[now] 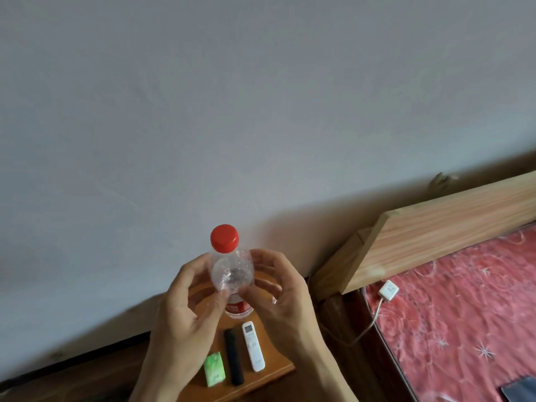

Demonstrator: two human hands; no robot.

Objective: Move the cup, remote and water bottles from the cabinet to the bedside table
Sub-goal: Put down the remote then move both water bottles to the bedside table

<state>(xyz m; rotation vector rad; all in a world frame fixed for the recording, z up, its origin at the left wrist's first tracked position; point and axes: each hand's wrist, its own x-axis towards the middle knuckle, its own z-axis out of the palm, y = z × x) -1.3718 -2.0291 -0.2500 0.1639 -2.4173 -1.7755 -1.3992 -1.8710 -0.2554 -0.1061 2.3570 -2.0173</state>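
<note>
Head view, looking down: both hands are on the water bottle (232,274), a clear, crinkled plastic one with a bright red cap (224,238) and a red label (236,308) low on its body. The left hand (185,309) and right hand (278,297) curl round it from either side, thumbs pinching at the front. It stands upright over the back of the wooden bedside table (278,369); whether its base touches the top is hard to say. Nearer the camera lie a white remote (253,346), a black remote (233,360) and a green packet (214,367), side by side.
</note>
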